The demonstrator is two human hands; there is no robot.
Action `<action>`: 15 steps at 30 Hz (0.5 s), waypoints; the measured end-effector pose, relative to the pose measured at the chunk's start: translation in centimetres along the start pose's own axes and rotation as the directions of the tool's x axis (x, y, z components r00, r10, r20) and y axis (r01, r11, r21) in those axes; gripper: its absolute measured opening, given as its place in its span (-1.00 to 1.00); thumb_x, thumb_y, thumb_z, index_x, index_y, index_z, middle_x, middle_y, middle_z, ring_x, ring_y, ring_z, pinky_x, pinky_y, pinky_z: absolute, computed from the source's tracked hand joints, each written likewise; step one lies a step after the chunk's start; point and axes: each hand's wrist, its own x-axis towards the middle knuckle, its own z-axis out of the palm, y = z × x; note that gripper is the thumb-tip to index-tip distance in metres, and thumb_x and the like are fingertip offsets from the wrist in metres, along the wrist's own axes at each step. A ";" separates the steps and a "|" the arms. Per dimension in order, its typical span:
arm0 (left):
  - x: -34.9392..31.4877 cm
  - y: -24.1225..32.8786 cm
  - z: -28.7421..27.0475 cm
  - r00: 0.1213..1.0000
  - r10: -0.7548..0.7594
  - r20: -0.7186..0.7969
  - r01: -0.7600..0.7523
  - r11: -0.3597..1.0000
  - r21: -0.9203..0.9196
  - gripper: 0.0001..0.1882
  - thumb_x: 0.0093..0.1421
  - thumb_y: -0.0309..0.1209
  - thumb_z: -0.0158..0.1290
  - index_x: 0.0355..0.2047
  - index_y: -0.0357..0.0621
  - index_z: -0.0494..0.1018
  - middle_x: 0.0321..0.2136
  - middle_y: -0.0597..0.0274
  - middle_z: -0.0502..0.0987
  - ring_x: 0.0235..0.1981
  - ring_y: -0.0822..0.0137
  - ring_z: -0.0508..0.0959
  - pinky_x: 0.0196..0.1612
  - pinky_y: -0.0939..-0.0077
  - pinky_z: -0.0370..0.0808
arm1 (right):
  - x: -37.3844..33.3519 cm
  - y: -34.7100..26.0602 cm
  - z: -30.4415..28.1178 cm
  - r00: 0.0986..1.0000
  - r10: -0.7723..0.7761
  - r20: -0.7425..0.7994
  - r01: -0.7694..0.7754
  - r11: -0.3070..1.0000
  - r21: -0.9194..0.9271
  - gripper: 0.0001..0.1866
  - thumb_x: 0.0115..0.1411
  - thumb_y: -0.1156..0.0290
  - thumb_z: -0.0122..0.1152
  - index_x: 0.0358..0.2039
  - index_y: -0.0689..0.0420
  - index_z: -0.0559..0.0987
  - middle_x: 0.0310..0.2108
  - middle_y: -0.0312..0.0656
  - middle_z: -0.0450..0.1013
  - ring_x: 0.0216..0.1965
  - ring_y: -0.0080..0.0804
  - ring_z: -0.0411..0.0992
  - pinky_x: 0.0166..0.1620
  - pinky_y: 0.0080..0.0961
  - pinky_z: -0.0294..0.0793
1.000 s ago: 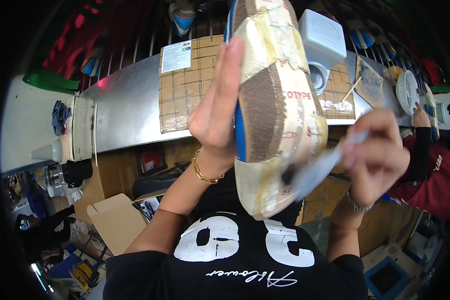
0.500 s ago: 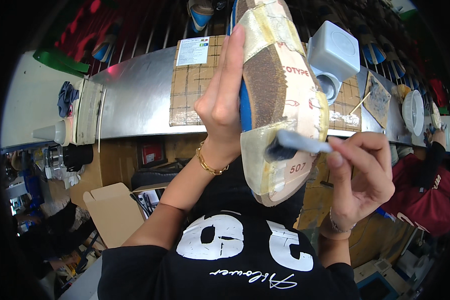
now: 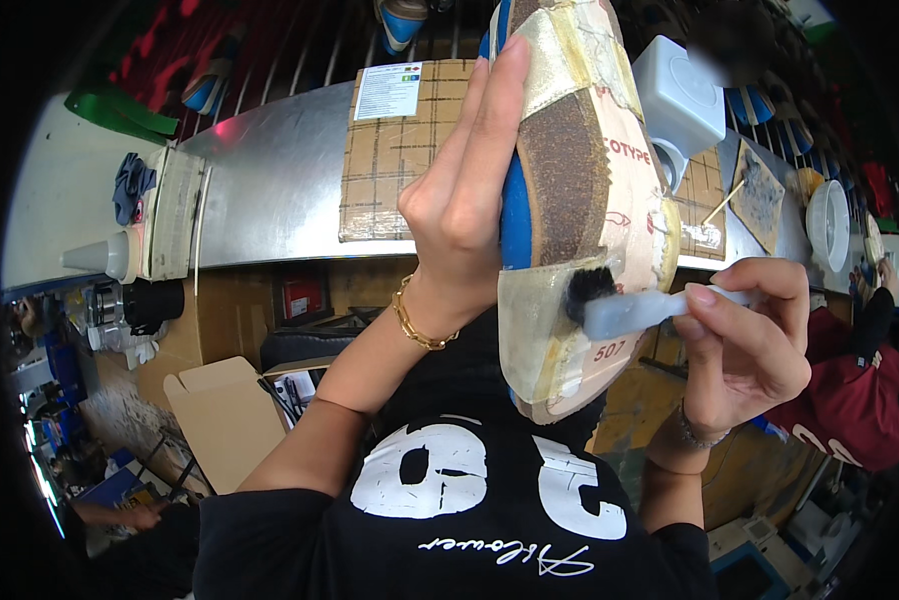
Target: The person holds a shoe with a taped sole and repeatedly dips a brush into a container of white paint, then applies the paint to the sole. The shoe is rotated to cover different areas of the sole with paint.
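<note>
A shoe upper (image 3: 562, 180) on its last stands on end before me, its underside turned toward me. Brown textured lining, blue edging and yellowish stiffener pieces show around a pale insole board. My left hand (image 3: 465, 190) grips it along the left side, the fingers pointing up; the thumb is hidden behind it. Between the thumb and fingers of my right hand (image 3: 745, 345) is a brush (image 3: 630, 312) with a pale translucent handle. Its dark bristles touch the yellowish piece near the lower end of the shoe.
A flat cardboard box (image 3: 385, 190) lies on the metal bench (image 3: 270, 180). Behind the shoe stands a white plastic container (image 3: 678, 95). Farther right are a stained board (image 3: 755, 195) with a stick and a white bowl (image 3: 828, 225). A co-worker in maroon (image 3: 850, 390) is at right.
The shoe and my left hand have shifted slightly right. My right hand has moved right and a little down, and the brush has turned so its bristles point up-left.
</note>
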 end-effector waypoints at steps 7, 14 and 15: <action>0.2 0.4 -0.2 1.000 -0.014 0.022 0.014 1.000 -0.002 -0.32 0.08 -0.43 0.26 0.22 -0.33 0.36 0.05 -0.17 0.53 -0.07 -0.02 0.61 -0.18 0.32 0.63 | 0.0 0.0 -0.2 0.999 -0.006 0.050 0.003 0.998 0.063 -0.64 -0.37 0.54 0.48 -0.43 -0.06 0.78 -0.43 -0.26 0.43 -0.44 -0.51 0.34 -0.38 -0.64 0.23; 0.1 0.5 -0.5 0.995 -0.059 0.080 0.065 0.995 -0.075 -0.27 0.05 -0.44 0.25 0.26 -0.29 0.33 0.01 -0.26 0.54 -0.10 -0.05 0.65 -0.15 0.32 0.62 | 0.0 -0.4 -0.3 0.995 -0.037 0.090 0.031 0.997 0.066 -0.64 -0.42 0.48 0.46 -0.49 -0.18 0.79 -0.46 -0.33 0.43 -0.44 -0.49 0.33 -0.36 -0.60 0.25; 0.1 0.4 -0.4 0.995 -0.061 0.082 0.068 0.993 -0.093 -0.27 0.05 -0.44 0.25 0.26 -0.28 0.33 0.00 -0.26 0.54 -0.10 -0.05 0.66 -0.15 0.32 0.62 | -0.1 -0.5 -0.4 0.993 -0.052 0.102 0.045 0.997 0.069 -0.63 -0.44 0.47 0.45 -0.49 -0.19 0.79 -0.46 -0.34 0.43 -0.44 -0.48 0.32 -0.36 -0.60 0.25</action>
